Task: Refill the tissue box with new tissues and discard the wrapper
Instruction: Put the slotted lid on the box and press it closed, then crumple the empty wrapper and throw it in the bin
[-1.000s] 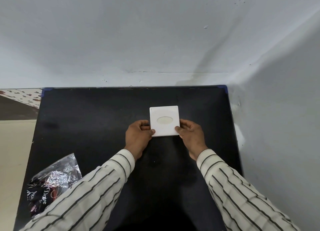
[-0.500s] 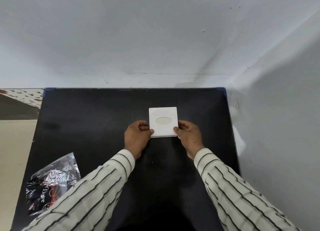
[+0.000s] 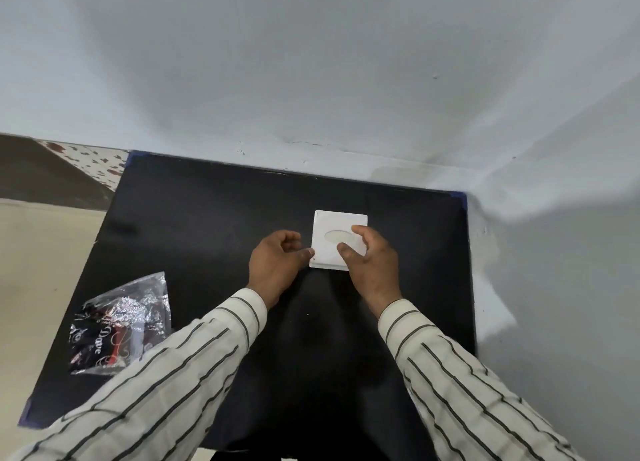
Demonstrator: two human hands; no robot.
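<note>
Tissue box (image 3: 339, 239) sitting on black tabletop (image 3: 207, 218). Right hand (image 3: 372, 266) curling loosely over its lid, left hand (image 3: 277, 263) pinching its near-left edge. Wrapper (image 3: 121, 322) lying well apart, undiscarded. Risk: uneven pressing is leaving lid askew.

My right hand (image 3: 372, 266) covers the box's (image 3: 329, 225) near right corner and part of its oval opening, so what lies inside I cannot tell. My left sleeve (image 3: 166, 374) hides the wrapper's (image 3: 117, 325) near corner. Both sleeves run off the bottom edge. The wrapper's print is too small to read.
</note>
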